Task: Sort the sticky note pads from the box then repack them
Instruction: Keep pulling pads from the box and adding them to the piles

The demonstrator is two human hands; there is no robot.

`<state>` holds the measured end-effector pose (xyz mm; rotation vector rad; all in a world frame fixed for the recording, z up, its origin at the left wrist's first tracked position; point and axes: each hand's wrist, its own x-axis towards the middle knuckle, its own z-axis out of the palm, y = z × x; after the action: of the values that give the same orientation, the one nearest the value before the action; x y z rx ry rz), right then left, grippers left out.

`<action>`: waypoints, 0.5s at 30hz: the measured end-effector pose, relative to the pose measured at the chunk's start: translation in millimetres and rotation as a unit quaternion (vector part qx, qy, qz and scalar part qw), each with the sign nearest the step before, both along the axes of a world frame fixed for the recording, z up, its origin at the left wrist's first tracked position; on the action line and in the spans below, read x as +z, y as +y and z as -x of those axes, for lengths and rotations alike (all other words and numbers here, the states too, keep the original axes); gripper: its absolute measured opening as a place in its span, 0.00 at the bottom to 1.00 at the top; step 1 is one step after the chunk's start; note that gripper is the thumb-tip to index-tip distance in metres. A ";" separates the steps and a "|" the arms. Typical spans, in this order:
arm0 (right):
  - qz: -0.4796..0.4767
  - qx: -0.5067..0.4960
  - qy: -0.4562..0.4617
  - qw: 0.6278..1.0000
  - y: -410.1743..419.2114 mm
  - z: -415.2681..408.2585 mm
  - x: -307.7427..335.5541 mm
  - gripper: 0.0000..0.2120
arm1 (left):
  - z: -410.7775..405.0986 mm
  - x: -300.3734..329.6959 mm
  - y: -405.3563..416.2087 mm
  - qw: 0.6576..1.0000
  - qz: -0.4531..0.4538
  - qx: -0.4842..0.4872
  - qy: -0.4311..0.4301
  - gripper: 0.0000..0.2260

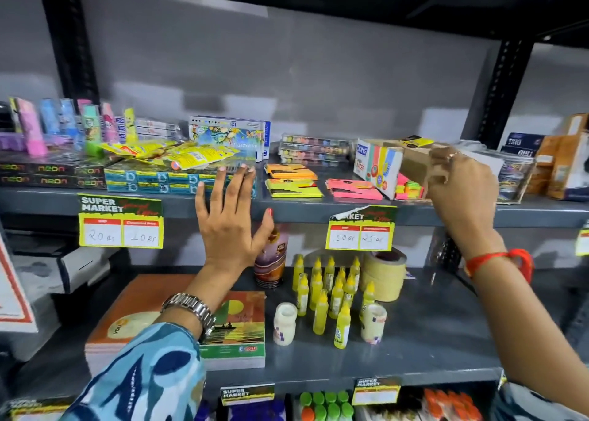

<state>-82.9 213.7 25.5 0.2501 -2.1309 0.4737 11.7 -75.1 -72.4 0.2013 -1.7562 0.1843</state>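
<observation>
Sorting nearly done: orange (290, 170), yellow (294, 188) and pink (352, 189) pads lie in separate piles on the shelf (462, 212). Your right hand (459, 178) grips the tipped box (387, 169), pads still inside. Left hand (231, 220) open, empty. Repacking remains.

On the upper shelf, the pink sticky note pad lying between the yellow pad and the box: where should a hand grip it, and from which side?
Pinch the pink pad at its front edge, from the open shelf front: it lies flat with the box crowding its right.
</observation>
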 end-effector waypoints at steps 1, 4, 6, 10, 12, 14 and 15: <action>-0.003 0.008 -0.009 1.000 6.5 3.7 -2.6 0.14 | 0.4 -0.4 0.3 1.000 0.000 -0.001 0.001 0.26; -0.013 0.073 -0.005 0.997 14.6 10.7 -10.4 0.18 | 0.8 -1.2 -0.6 1.000 -0.001 -0.002 0.002 0.26; -0.017 0.076 -0.019 0.997 20.1 16.1 -13.1 0.17 | 0.6 -1.6 -1.2 1.000 -0.003 -0.003 -0.001 0.26; -0.103 0.030 -0.115 0.988 32.3 23.0 -17.0 0.16 | 0.1 -0.9 -0.7 1.000 -0.006 -0.006 -0.004 0.27; -0.150 0.016 -0.107 0.983 34.9 20.3 -16.6 0.13 | -0.7 -0.6 -0.3 1.000 -0.007 -0.005 -0.006 0.26; -0.164 0.003 -0.074 0.984 36.2 15.5 -15.6 0.11 | -1.9 -0.3 0.0 1.000 -0.008 -0.006 -0.008 0.26; -0.161 0.001 -0.062 0.985 36.3 12.1 -15.1 0.11 | -2.4 0.0 0.2 1.000 -0.008 -0.006 -0.011 0.27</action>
<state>-94.9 250.0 10.3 0.4133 -2.3254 0.1447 14.2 -74.9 -72.4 0.1997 -1.7801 0.1646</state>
